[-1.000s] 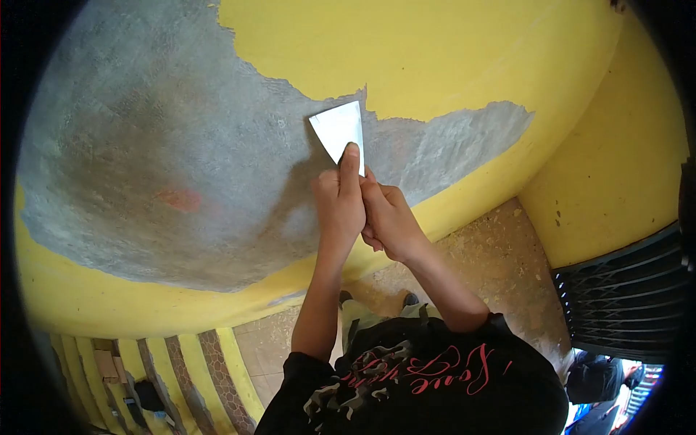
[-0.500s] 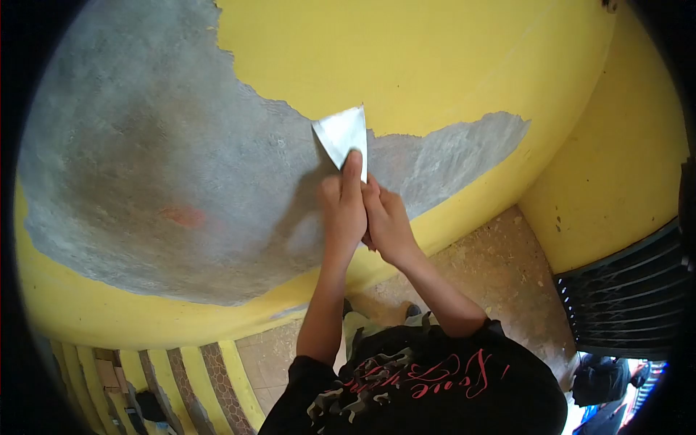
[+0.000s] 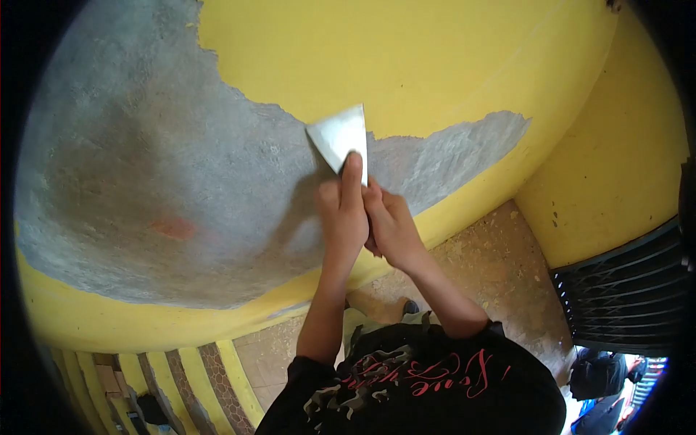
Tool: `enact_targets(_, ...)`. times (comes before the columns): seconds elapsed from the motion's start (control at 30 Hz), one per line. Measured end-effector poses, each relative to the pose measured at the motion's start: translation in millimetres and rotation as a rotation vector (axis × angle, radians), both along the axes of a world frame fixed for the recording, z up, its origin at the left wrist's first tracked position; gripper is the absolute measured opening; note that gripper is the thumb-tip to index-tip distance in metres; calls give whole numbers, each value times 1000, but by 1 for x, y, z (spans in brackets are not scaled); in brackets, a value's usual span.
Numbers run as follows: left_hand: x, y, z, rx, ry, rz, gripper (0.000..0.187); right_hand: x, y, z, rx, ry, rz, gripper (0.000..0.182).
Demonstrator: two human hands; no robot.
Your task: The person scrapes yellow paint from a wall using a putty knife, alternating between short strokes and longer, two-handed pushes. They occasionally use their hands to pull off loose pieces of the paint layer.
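Observation:
Both hands are closed on one metal scraper [image 3: 339, 138] with a wide triangular blade. Its blade edge lies at the ragged border between yellow paint [image 3: 406, 65] and bare grey plaster [image 3: 239, 167] on the wall. My left hand [image 3: 344, 214] wraps the handle, with one finger stretched along the blade. Close against it, my right hand [image 3: 395, 228] also grips the handle. The handle itself is mostly hidden by the fingers. Below the blade a shadow falls on the plaster.
Paint flakes litter the tiled floor [image 3: 500, 268] below the wall. A dark slatted metal gate [image 3: 623, 290] stands at the right, with a person in dark clothes [image 3: 598, 373] beyond it. Yellow railing posts [image 3: 196, 366] are at lower left. A reddish patch [image 3: 174, 228] marks the plaster.
The view has shifted slightly, so the plaster border sits a little further left. The scraper blade has turned slightly and shows wider. Both hands keep their hold.

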State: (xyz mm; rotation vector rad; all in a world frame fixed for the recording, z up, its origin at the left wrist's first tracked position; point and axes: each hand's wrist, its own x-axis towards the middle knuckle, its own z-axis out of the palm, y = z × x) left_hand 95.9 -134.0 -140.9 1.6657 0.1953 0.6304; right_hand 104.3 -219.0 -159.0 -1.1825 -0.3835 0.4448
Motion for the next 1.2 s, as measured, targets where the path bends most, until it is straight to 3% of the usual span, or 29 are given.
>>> enact_targets(0.1,0,-2,23,-22,40,-48,58,0,-1,11,156,67,26,35)
enact_targets(0.23,-3,1,-10,7,20,-30,59,-6,-1,-10,72,133,14,33)
enact_targets(0.33,0,-1,10,-4,-26,-59,58,-2,-2,4,137,87,47,36)
enact_targets(0.43,1,3,-1,25,-43,-48,57,-1,1,2,119,46,31,42)
enact_targets(0.53,7,5,3,61,-46,-43,56,-3,-4,5,45,72,6,36)
enact_targets(0.67,2,1,12,66,18,-41,61,-1,-3,10,134,40,24,37)
enact_targets(0.87,-1,4,12,58,21,-52,60,-4,-2,4,27,70,27,39)
enact_targets(1.2,-1,3,28,47,25,-113,58,-7,-1,15,166,59,28,37)
